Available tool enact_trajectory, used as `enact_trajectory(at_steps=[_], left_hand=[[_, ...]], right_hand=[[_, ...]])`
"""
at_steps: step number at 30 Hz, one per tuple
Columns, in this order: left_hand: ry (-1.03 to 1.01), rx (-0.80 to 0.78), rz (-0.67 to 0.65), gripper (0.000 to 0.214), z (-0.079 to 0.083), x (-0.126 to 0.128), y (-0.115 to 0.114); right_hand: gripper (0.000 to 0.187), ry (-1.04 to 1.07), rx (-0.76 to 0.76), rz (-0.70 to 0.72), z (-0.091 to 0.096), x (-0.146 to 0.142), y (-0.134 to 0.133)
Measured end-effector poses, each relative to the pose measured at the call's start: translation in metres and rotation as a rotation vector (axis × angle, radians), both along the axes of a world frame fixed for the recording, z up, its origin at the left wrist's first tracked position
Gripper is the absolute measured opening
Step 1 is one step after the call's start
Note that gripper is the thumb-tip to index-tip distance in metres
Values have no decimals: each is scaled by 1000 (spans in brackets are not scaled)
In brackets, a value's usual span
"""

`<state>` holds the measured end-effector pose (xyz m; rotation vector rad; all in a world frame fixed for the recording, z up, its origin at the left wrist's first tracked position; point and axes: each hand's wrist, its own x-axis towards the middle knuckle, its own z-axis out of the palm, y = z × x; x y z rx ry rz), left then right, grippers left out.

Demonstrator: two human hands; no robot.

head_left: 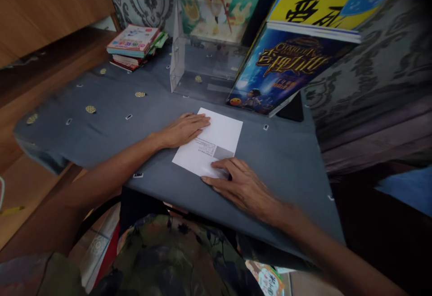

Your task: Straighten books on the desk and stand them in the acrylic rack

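A white sheet of paper [224, 129] with a small block of print and a grey rectangle lies flat on the cloth-covered table [162, 120]. My left hand [185, 129] rests flat on its left side, fingers stretched out and pointing right. At the lower right corner of the sheet is my right hand [243, 186], its thumb and index finger apart at the near edge. Its fingertips touch the paper, and the other fingers are partly hidden beneath the hand. Neither hand grasps the paper.
Behind the paper, a dark blue book [280, 71] leans with a yellow-and-blue book [320, 1] above it. A clear acrylic stand [202, 69] is beside them, and a dark flat object [293, 109] lies near the blue book. Stacked books [135, 42] sit at the back left.
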<state>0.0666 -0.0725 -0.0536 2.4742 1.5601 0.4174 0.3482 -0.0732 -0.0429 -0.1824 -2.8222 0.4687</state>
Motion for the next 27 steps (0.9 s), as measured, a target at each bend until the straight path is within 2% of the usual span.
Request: enact_trajectory(at_steps=[5,10,13,16,19,23,27], left_hand=[[40,13,1,45,5,-2,-2],[151,-28,-26,42,25,-22,-19],[249,-41,-104,48,39,-36,-33],[345,-15,-173,50,51,-39,-41],[409,9,-251,44,59,-32,-39],[390,37,-346,46,65,-27,-25],[356,35,-322,48,57,-34,-17]], right_hand=[[31,-7,-30,-62,2,23,-5],[30,16,-3,-87,2,26,1],[34,1,86,-223,-4,22,15],[38,-12,143,-378,-11,12,35],[38,-15,134,-388,-15,-2,52],[38,-29,97,-378,-11,-16,64],[37,-19,74,-398,-8,-20,66]])
